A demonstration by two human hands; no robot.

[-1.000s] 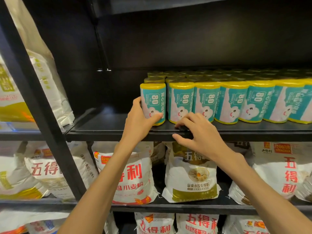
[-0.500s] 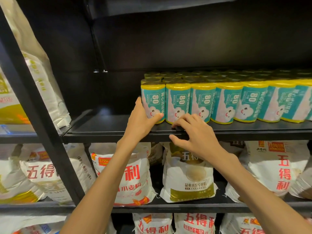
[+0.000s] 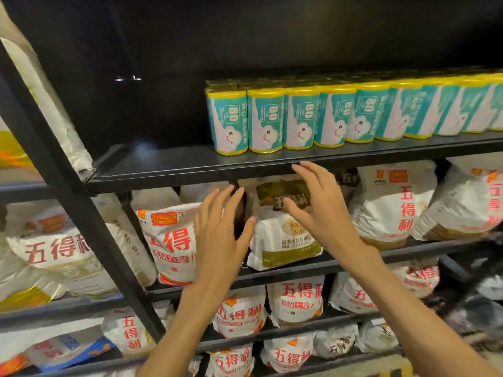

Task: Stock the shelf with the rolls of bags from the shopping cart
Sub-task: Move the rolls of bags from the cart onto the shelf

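Seen from the head camera, the rolls of bags [image 3: 326, 118], teal and white with yellow ends, stand upright in a tight row along the front of the black shelf [image 3: 168, 170], with more rows packed behind them; the row runs from about the middle of the shelf off to the right, and the left part of the shelf board is bare. The leftmost roll [image 3: 228, 122] stands just beside its neighbour, near the front lip. Both hands are raised in front of the shelf edge and below the rolls, touching none of them. The left hand [image 3: 220, 235] has its fingers straight and spread, palm turned away, in front of the white flour sacks [image 3: 168, 240] on the tier beneath. The right hand [image 3: 318, 208] is likewise spread and holds nothing, its fingertips [image 3: 296, 167] just under the shelf's front lip. More sacks with red lettering fill the lower tiers, and a slanted black upright [image 3: 68, 191] crosses the left side.
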